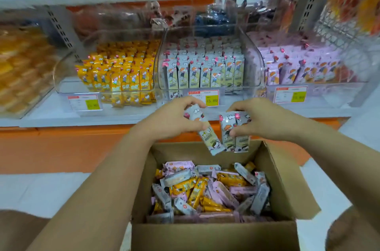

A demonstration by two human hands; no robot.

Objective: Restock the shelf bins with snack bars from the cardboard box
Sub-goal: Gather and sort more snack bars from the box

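An open cardboard box (287,185) stands on the floor below me, holding several loose yellow, pink and grey snack bars (207,191). Above its far edge, my left hand (172,119) grips one grey snack bar (209,139), tilted. My right hand (261,119) pinches two grey bars (234,133) held upright side by side. On the shelf ahead sit clear bins: a yellow-bar bin (67,86), a grey-bar bin (255,78) in the middle and a pink-bar bin (320,90) to the right, each filled with upright rows.
Price tags (211,99) hang on the bin fronts. A bin of orange packets (18,69) stands at the far left, and a wire basket (345,30) at the far right. An orange base panel (61,148) runs under the white shelf (61,115). My knees flank the box.
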